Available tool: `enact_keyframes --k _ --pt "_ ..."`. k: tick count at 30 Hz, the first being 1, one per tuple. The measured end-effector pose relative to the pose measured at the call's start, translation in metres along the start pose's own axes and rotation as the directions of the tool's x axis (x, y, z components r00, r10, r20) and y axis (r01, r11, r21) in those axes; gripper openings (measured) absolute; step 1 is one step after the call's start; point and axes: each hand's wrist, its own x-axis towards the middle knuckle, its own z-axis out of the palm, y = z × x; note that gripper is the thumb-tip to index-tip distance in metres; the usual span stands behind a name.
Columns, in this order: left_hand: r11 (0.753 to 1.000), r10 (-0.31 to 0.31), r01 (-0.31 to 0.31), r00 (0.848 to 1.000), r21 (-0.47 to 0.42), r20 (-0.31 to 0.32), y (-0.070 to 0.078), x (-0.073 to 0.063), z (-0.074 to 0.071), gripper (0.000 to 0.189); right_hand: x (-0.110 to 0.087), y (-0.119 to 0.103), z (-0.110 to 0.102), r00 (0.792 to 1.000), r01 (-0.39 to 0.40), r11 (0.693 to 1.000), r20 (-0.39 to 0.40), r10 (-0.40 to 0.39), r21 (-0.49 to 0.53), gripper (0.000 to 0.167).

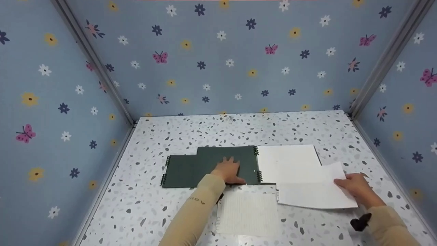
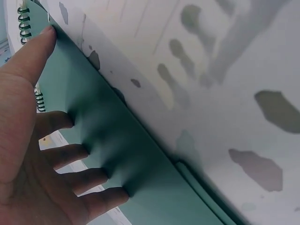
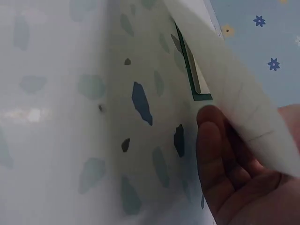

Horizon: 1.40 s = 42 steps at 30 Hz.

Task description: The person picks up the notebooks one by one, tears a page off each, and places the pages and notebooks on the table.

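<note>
A spiral notebook lies spread out, its dark green cover [image 1: 215, 153] to the left of the rings and a white page [image 1: 285, 157] to the right. My left hand [image 1: 228, 170] rests on the green cover with fingers spread, the thumb along its near edge in the left wrist view. Between thumb and fingers, my right hand [image 1: 358, 189] pinches the right side of a loose white sheet [image 1: 314, 194] with a ragged left edge. This sheet overlaps the notebook's right page and bends up off the table in the right wrist view.
Another green spiral-bound cover [image 1: 179, 172] sticks out at the left, partly beneath the notebook. A faintly lined sheet [image 1: 249, 215] lies on the speckled table [image 1: 164, 136] nearer me. Blue flowered panels [image 1: 218, 68] stand at the back and both sides.
</note>
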Motion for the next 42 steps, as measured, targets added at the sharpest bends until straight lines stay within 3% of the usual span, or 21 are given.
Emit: enact_keyframes --k 6,16,27,33,37,39,42 --pt "1.000 -0.028 0.028 1.000 -0.003 0.000 0.003 0.005 -0.002 0.095 -0.007 -0.002 0.007 0.994 0.067 0.998 0.083 -0.065 -0.014 0.048" --pt "0.997 -0.071 0.072 0.997 -0.014 0.025 0.005 0.011 -0.005 0.095 -0.014 0.000 -0.001 0.985 0.085 0.984 0.159 -0.059 -0.158 0.038" --pt "0.991 -0.099 0.100 0.995 -0.084 0.007 0.004 0.013 -0.009 0.091 -0.017 -0.001 -0.008 0.992 0.046 0.972 0.127 -0.017 -0.230 0.036" --pt "0.990 -0.095 0.091 0.995 -0.108 -0.030 -0.002 0.013 -0.003 0.090 -0.024 -0.007 -0.012 0.993 0.033 0.947 0.119 0.005 -0.320 0.048" --pt "0.992 -0.107 0.101 0.991 -0.074 -0.082 -0.013 0.014 0.004 0.083 -0.027 -0.011 -0.015 0.992 0.052 0.918 0.125 -0.002 -0.393 0.053" --pt "0.989 -0.139 0.133 0.982 -0.058 -0.124 -0.021 0.014 0.005 0.076 -0.028 -0.012 -0.016 0.991 0.057 0.906 0.133 -0.001 -0.420 0.047" --pt "0.975 -0.222 0.213 0.958 -0.068 -0.180 -0.034 0.010 0.005 0.068 -0.028 -0.015 -0.017 0.989 0.055 0.891 0.148 0.014 -0.451 0.041"
